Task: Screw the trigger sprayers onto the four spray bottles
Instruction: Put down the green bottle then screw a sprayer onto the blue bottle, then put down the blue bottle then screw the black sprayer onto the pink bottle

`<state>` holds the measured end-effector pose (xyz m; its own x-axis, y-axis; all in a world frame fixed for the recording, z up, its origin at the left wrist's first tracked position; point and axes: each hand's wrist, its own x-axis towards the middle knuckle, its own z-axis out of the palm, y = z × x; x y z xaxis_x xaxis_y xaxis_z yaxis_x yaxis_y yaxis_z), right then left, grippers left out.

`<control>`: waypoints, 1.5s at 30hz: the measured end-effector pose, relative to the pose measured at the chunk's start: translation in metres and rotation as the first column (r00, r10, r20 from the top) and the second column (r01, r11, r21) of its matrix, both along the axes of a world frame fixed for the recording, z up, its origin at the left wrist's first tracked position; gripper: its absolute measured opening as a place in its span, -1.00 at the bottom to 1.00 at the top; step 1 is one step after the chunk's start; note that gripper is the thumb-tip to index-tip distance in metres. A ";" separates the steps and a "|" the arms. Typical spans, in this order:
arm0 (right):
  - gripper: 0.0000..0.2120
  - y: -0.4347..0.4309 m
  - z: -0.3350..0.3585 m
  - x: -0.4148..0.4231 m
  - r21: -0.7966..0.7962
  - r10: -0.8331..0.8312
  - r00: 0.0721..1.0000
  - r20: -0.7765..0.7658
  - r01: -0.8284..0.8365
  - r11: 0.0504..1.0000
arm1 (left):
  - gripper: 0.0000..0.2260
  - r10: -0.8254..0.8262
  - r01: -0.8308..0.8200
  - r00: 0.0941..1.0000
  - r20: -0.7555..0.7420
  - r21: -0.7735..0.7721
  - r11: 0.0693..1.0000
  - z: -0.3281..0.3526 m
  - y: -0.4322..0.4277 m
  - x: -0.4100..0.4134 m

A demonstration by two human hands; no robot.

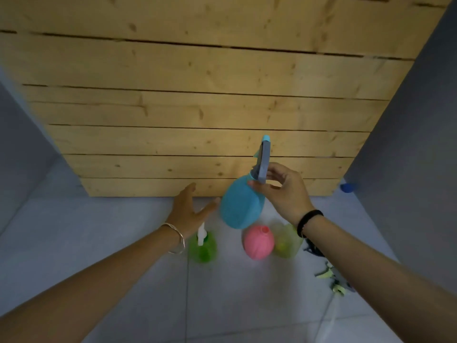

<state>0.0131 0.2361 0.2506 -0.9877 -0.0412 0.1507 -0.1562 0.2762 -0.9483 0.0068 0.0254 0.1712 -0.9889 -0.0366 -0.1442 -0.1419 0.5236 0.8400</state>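
right hand point(286, 191) pinches the grey trigger sprayer point(263, 160) on the lifted blue bottle point(238, 206); left hand point(190, 211) hangs open, fingers spread, beside it, above the floor point(123, 243).

We see a matt blue plastic spray bottle point(238, 206), knotty pale wooden planks point(197, 107) and a smooth grey tiled floor point(111, 219).
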 end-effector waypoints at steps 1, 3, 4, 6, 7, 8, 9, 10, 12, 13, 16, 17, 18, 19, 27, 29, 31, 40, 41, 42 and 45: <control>-0.78 -0.001 -0.010 -0.003 0.001 0.006 1.000 0.014 -0.006 1.000 | -0.26 0.003 -0.003 0.999 0.039 0.000 1.000 -0.009 -0.003 -0.002; -0.79 -0.003 -0.032 -0.008 0.021 0.017 0.999 0.049 -0.018 1.000 | -0.23 -0.004 0.001 0.994 0.109 0.022 1.000 -0.030 -0.005 -0.005; -0.80 -0.003 -0.042 -0.010 0.040 0.024 0.998 0.066 -0.026 0.999 | -0.23 -0.011 0.006 0.990 0.138 0.036 0.999 -0.038 -0.004 -0.005; -0.78 -0.003 -0.063 -0.012 0.070 0.035 0.994 0.106 -0.043 0.997 | -0.21 -0.028 0.020 0.978 0.207 0.041 0.999 -0.057 -0.002 -0.004; -0.76 -0.004 -0.072 -0.013 0.083 0.038 0.992 0.119 -0.049 0.995 | -0.22 -0.039 0.030 0.972 0.234 0.041 0.999 -0.063 -0.001 -0.004; -0.75 -0.005 -0.084 -0.014 0.092 0.041 0.990 0.133 -0.053 0.994 | -0.24 -0.046 0.034 0.966 0.255 0.053 0.998 -0.072 -0.001 -0.004; -0.74 -0.006 -0.093 -0.014 0.099 0.041 0.989 0.139 -0.055 0.994 | -0.27 -0.049 0.030 0.964 0.262 0.075 0.997 -0.078 0.000 -0.005; -0.73 -0.007 -0.101 -0.014 0.103 0.040 0.988 0.146 -0.056 0.993 | -0.30 -0.048 0.022 0.964 0.263 0.101 0.995 -0.082 0.000 -0.005; -0.73 -0.009 -0.118 -0.015 0.106 0.041 0.985 0.169 -0.060 0.993 | -0.36 -0.039 0.002 0.963 0.268 0.138 0.990 -0.091 0.001 -0.006; -0.73 -0.009 -0.126 -0.014 0.111 0.045 0.984 0.175 -0.065 0.992 | -0.39 -0.038 0.000 0.962 0.269 0.139 0.990 -0.094 0.003 -0.005; -0.75 -0.010 -0.147 -0.014 0.134 0.059 0.980 0.190 -0.086 0.987 | -0.65 -0.032 0.013 0.978 0.206 0.091 0.996 -0.100 0.007 -0.005; -0.75 -0.011 -0.155 -0.014 0.146 0.060 0.978 0.199 -0.090 0.985 | -0.71 -0.028 0.014 0.982 0.186 0.080 0.997 -0.103 0.008 -0.004; -0.75 -0.011 -0.161 -0.013 0.161 0.058 0.977 0.204 -0.092 0.983 | -0.74 -0.024 0.011 0.984 0.175 0.078 0.997 -0.104 0.009 -0.003; -0.75 -0.011 -0.167 -0.013 0.173 0.055 0.977 0.207 -0.092 0.981 | -0.75 -0.021 0.009 0.985 0.170 0.076 0.997 -0.107 0.009 -0.002; -0.71 -0.021 -0.196 -0.008 0.170 0.013 0.963 0.267 -0.060 0.984 | -0.73 -0.012 0.000 0.992 0.129 0.089 0.996 -0.117 0.007 0.002; -0.74 -0.022 -0.200 -0.006 0.175 0.016 0.962 0.274 -0.066 0.982 | -0.73 -0.012 0.001 0.992 0.122 0.089 0.996 -0.118 0.006 0.002; -0.74 -0.023 -0.202 -0.005 0.171 0.013 0.960 0.279 -0.063 0.983 | -0.71 0.000 -0.010 0.994 0.112 0.083 0.996 -0.119 0.007 0.003; -0.74 -0.023 -0.205 -0.001 0.185 0.002 0.964 0.264 -0.052 0.981 | -0.69 0.050 -0.060 0.994 0.094 0.114 0.992 -0.120 0.011 0.009; -0.73 -0.023 -0.205 0.000 0.184 0.012 0.965 0.261 -0.062 0.981 | -0.69 0.050 -0.061 0.994 0.096 0.114 0.992 -0.120 0.011 0.009; -0.72 -0.022 -0.205 0.001 0.185 0.021 0.965 0.261 -0.072 0.980 | -0.69 0.048 -0.059 0.994 0.096 0.112 0.992 -0.120 0.010 0.009; -0.74 -0.022 -0.206 -0.001 0.196 0.027 0.963 0.269 -0.083 0.977 | -0.72 0.046 -0.058 0.993 0.107 0.104 0.993 -0.122 0.009 0.009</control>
